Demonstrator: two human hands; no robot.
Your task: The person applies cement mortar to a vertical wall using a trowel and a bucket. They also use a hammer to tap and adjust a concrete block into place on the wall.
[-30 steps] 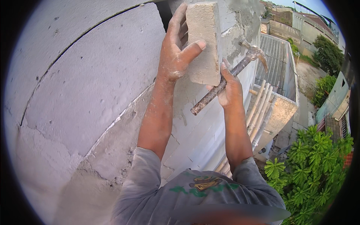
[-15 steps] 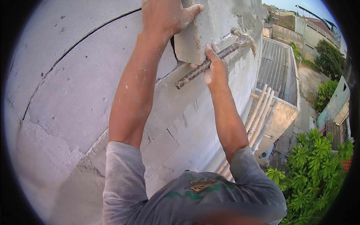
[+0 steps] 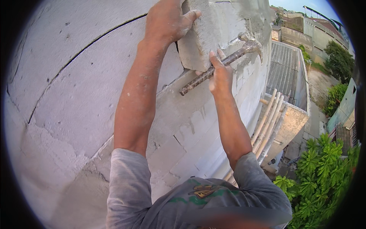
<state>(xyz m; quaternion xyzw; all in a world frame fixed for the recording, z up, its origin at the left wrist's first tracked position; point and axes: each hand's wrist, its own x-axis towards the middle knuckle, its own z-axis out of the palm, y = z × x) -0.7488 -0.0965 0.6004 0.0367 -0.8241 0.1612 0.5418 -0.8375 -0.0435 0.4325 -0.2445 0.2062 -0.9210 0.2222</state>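
A pale grey, dusty concrete block (image 3: pixel 198 42) sits against the wall at the top middle, its lower end near a mortar-edged ledge. My left hand (image 3: pixel 167 21) is wrapped over the block's left side, thumb lying across its near edge. Under the block's lower right corner is my right hand (image 3: pixel 221 76), closed around the handle of a claw hammer (image 3: pixel 251 46), with some fingers hidden beneath the block. The hammer lies slantwise, its metal head to the upper right and the worn, patterned grip end to the lower left.
A wall of large pale blocks (image 3: pixel 95 72) with dark joints fills the left. Below right are several pipes (image 3: pixel 268 124), a corrugated roof (image 3: pixel 284 70) and a leafy green tree (image 3: pixel 320 171). The ground lies well below the wall on the right.
The whole view has shifted slightly, so the wall, block and hands appear a little lower. Both hands keep the same hold on the block and hammer.
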